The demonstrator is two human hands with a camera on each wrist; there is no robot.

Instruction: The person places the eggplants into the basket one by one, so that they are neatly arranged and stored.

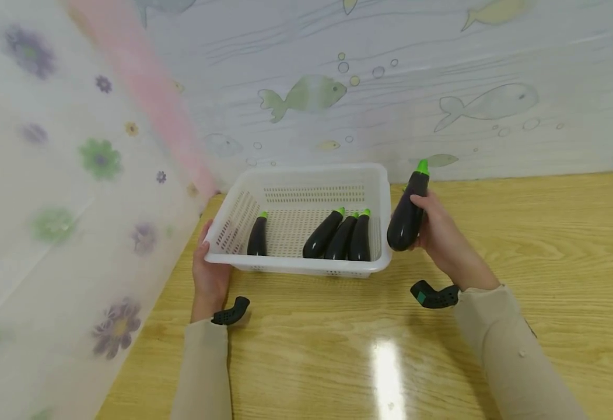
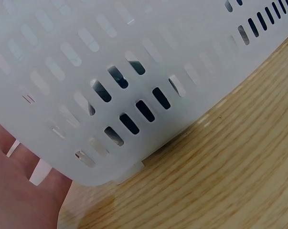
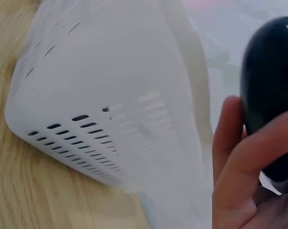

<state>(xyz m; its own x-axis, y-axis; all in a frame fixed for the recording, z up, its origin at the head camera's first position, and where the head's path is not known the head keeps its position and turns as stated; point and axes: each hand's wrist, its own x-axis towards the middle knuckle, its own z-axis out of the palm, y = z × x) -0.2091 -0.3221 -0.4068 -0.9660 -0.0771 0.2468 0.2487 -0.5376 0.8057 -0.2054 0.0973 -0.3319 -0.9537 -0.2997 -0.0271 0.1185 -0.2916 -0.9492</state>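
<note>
My right hand [image 1: 439,233] grips a dark purple eggplant [image 1: 407,219] with a bright green stem end. It holds the eggplant upright and slightly tilted, just off the right side of a white plastic basket [image 1: 296,265]. In the right wrist view, the fingers [image 3: 237,167] curl round the glossy eggplant [image 3: 270,71]. At the basket's left end, my left hand [image 1: 212,280] holds the rim and side wall. Inside the basket, one eggplant [image 1: 257,236] lies at the left and three eggplants [image 1: 340,236] lie together at the right. Their lower ends are hidden by the front wall.
The basket stands on a wood-grain table [image 1: 306,338], close to a back wall covering [image 1: 390,128] printed with fish. A flower-patterned covering [image 1: 75,204] borders the left side. A black curved wrist mount [image 1: 434,296] sits at my right cuff, another [image 1: 231,312] at the left.
</note>
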